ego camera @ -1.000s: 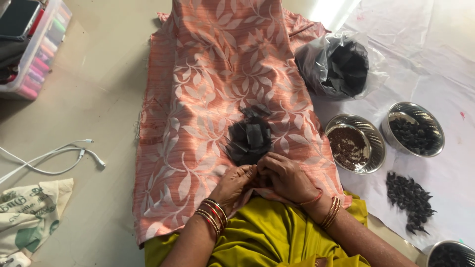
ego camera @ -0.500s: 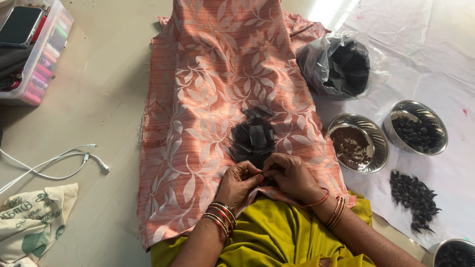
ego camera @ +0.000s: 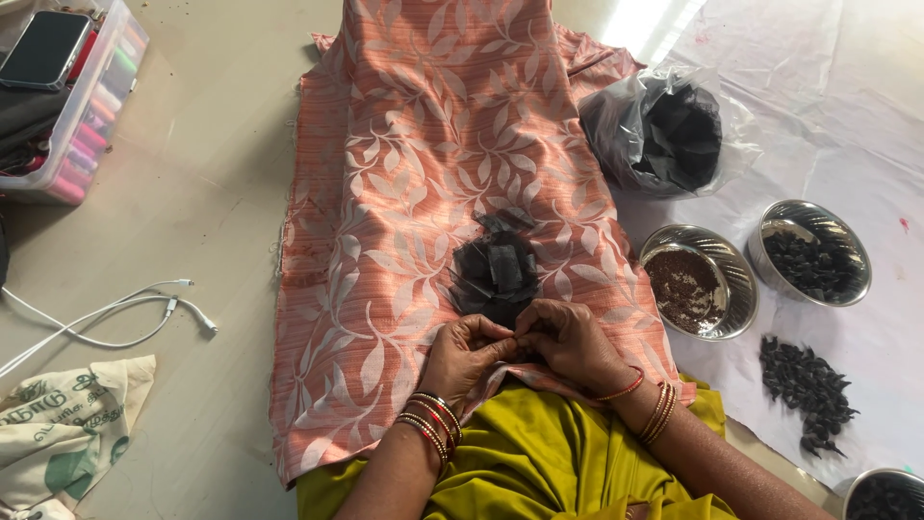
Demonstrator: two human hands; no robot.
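Both hands are pinched together at the near edge of the peach leaf-print cloth (ego camera: 423, 193), same as half a sec ago. Left hand (ego camera: 469, 354) & right hand (ego camera: 570, 342) meet fingertip to fingertip, closed narrow on sth tiny — can't tell what, too small. Dark pile (ego camera: 498, 273) sits on the cloth just beyond my knuckles, unmoved. Only the view has shifted a bit. Steel bowls (ego camera: 700, 294) wait off the cloth's right edge, on the white sheet (ego camera: 847, 96).
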